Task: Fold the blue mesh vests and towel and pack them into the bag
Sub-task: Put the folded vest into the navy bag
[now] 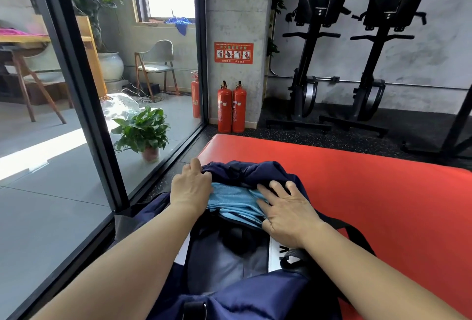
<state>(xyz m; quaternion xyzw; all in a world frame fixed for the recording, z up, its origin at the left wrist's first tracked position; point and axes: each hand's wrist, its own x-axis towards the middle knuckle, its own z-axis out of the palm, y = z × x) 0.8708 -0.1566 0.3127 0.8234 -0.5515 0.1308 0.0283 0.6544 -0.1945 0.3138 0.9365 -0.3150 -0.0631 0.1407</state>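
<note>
Head view, looking down both bare forearms at a navy bag (pixel 255 172) lying on a red mat (pixel 383 192), its mouth facing up. A bundle of blue mesh cloth (pixel 235 199) sits inside the opening, between the two hands; only a band of it shows, the rest is covered by the bag's dark flap and by the hands, so I can't tell how many pieces are in there or whether any of it is the towel. The left hand (pixel 190 186) is at the left edge of the opening, fingers bent onto the navy flap; the tips are hidden behind the knuckles, so I can't tell whether it grips or only presses. The right hand (pixel 287 213) lies flat on the cloth, fingers spread and straight, tips reaching the flap. A white label (pixel 277 253) on the bag is partly covered by the right wrist, its lettering unreadable. The bag's near end runs off the bottom edge. Beyond the mat stand two fire extinguishers (pixel 232 107), and a potted plant (pixel 144 133) sits behind the glass wall (pixel 63 166).
</note>
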